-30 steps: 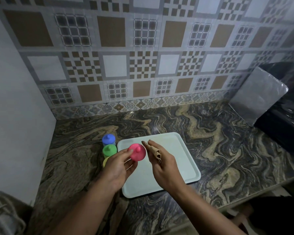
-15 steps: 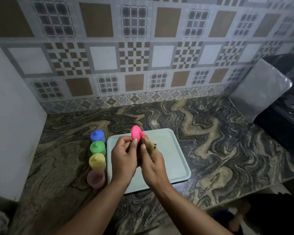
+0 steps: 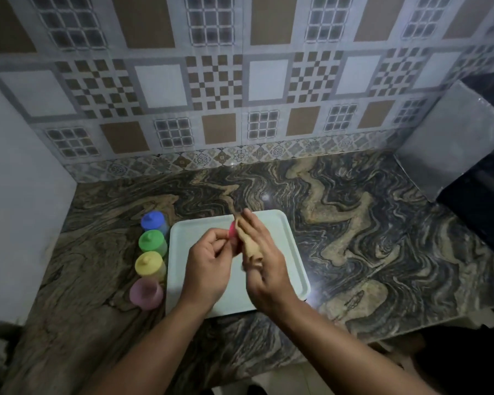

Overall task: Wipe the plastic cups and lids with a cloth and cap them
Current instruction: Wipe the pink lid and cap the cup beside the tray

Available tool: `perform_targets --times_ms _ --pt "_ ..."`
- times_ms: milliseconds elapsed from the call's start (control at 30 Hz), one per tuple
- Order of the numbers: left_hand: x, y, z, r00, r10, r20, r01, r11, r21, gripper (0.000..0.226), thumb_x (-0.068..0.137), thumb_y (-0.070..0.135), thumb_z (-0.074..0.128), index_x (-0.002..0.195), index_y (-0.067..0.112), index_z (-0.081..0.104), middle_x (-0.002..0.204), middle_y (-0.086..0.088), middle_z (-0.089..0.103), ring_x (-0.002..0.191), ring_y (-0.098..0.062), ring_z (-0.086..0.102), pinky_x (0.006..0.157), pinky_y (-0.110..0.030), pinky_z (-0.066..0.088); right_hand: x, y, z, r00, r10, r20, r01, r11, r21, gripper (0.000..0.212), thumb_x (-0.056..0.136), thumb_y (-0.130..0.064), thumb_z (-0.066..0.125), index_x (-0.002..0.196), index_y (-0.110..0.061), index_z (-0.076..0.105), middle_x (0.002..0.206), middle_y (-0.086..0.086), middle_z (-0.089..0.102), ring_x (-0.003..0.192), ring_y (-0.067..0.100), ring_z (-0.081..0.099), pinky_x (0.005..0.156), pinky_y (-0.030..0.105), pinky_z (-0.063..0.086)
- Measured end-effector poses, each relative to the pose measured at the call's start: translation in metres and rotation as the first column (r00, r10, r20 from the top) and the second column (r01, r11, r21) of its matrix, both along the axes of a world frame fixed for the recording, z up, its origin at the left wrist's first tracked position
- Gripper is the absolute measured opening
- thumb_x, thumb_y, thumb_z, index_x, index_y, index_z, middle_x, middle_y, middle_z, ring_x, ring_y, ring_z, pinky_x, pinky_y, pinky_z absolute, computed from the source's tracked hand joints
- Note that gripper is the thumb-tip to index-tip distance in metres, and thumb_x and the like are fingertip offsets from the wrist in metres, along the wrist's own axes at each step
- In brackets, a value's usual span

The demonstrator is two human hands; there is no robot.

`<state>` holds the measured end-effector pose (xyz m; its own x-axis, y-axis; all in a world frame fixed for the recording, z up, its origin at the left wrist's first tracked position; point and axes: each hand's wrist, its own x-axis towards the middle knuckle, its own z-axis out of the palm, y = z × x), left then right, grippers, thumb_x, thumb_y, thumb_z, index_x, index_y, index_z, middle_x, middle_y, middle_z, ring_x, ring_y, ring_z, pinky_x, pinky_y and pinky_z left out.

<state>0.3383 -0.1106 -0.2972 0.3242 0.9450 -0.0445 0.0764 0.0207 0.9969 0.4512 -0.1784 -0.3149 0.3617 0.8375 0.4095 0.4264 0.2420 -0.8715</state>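
**Head view: pink lid wiped above the tray**

In the head view, the pink lid (image 3: pixel 232 230) is pinched at its edge by the left hand (image 3: pixel 208 263), fingers curled round it, and is held edge-on above the pale tray (image 3: pixel 294 252), probably so that its face is offered to the cloth. The brown cloth (image 3: pixel 247 240) is pressed against the lid by the right hand (image 3: pixel 264 263), whose grip is closed on the cloth; the hand is slightly blurred.

Just left of the tray, four cups are lined up in a row. The blue cup (image 3: pixel 153 222), green cup (image 3: pixel 152 242) and yellow cup (image 3: pixel 149 265) are already capped; the pink cup (image 3: pixel 146 292), nearest, is open, presumably awaiting the lid in hand.

Everything is carried by a dark, swirl-veined stone surface (image 3: pixel 368 238). Behind it a patterned tile wall (image 3: pixel 240 81) is seen, and a foil-covered panel (image 3: pixel 451 146) stands at the right.
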Motion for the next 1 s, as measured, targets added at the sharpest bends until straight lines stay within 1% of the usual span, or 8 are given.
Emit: perform_targets --times_ms 100,233,367,433,567,767,933,1000 --pt "-0.004 -0.009 -0.009 1.0 0.017 -0.006 -0.017 0.999 -0.027 0.013 0.096 0.004 0.062 0.091 0.015 0.068 0.081 -0.003 0.078 0.077 -0.013 0.072 0.075 -0.024 0.054 0.028 0.016 0.005 0.984 -0.164 -0.074 0.146 0.968 -0.205 0.031 0.109 -0.021 0.046 0.11 -0.025 0.077 0.103 -0.009 0.075 0.1 0.013 0.069 0.087 0.033 0.052" --pt "-0.008 -0.005 -0.006 0.998 0.055 0.028 -0.053 0.995 -0.081 0.015 0.096 0.002 0.061 0.09 0.014 0.068 0.08 -0.004 0.077 0.073 -0.011 0.07 0.071 -0.023 0.053 0.016 -0.001 0.009 0.988 0.007 0.154 0.002 0.998 -0.061 0.043 0.1 -0.003 0.044 0.134 -0.012 0.069 0.137 0.0 0.07 0.132 0.011 0.062 0.111 0.03 0.05" --pt "-0.007 -0.015 0.003 0.987 0.065 0.145 -0.038 0.983 -0.182 0.011 0.098 0.0 0.057 0.094 0.007 0.065 0.079 -0.006 0.075 0.075 -0.011 0.07 0.071 -0.02 0.058 0.046 0.009 0.0 0.995 -0.097 0.002 0.093 0.943 -0.318 0.035 0.1 -0.03 0.046 0.112 -0.025 0.079 0.092 -0.017 0.078 0.086 0.005 0.072 0.081 0.038 0.058" --pt "-0.008 -0.013 0.007 0.975 0.151 0.165 -0.113 0.969 -0.22 0.01 0.099 0.002 0.056 0.096 0.009 0.064 0.078 -0.005 0.075 0.073 -0.012 0.071 0.071 -0.02 0.059 0.042 0.0 0.009 0.991 -0.1 -0.087 0.076 0.966 -0.246 0.036 0.108 -0.021 0.046 0.13 -0.021 0.074 0.128 -0.009 0.075 0.124 0.004 0.067 0.11 0.035 0.052" --pt "0.001 -0.006 0.02 0.895 0.259 0.364 -0.094 0.906 -0.413 0.012 0.098 0.004 0.055 0.106 0.004 0.064 0.101 -0.018 0.074 0.084 -0.02 0.072 0.089 -0.031 0.058 0.005 -0.026 -0.004 0.967 0.154 0.205 -0.149 0.988 -0.039 0.061 0.099 0.01 0.048 0.158 -0.003 0.044 0.169 0.009 0.039 0.16 0.021 0.032 0.129 0.04 0.031" --pt "0.008 -0.009 0.032 0.866 0.23 0.445 -0.006 0.893 -0.45 0.02 0.095 0.008 0.057 0.112 0.003 0.066 0.111 -0.018 0.072 0.093 -0.019 0.072 0.099 -0.034 0.052 0.011 -0.007 0.001 0.954 0.069 0.293 -0.09 0.994 0.058 0.059 0.1 0.01 0.047 0.158 0.003 0.039 0.17 0.015 0.034 0.162 0.024 0.026 0.131 0.044 0.027" --pt "0.009 -0.019 0.038 0.898 0.171 0.405 0.024 0.901 -0.434 0.008 0.093 0.006 0.058 0.096 0.01 0.065 0.087 -0.009 0.076 0.071 -0.012 0.073 0.078 -0.022 0.059 0.044 0.022 0.027 0.969 -0.079 -0.235 0.035 0.982 -0.186 0.042 0.104 -0.029 0.044 0.137 -0.019 0.069 0.125 -0.002 0.072 0.11 0.005 0.07 0.097 0.037 0.056" --pt "0.007 -0.019 0.035 0.927 0.249 0.279 -0.124 0.909 -0.398 0.01 0.096 0.006 0.059 0.091 0.012 0.064 0.085 -0.009 0.076 0.072 -0.014 0.073 0.078 -0.025 0.057 0.044 0.009 0.029 0.996 -0.078 -0.052 0.076 0.996 -0.048 0.045 0.108 -0.021 0.043 0.148 -0.011 0.061 0.153 0.003 0.059 0.145 0.013 0.053 0.122 0.039 0.042"
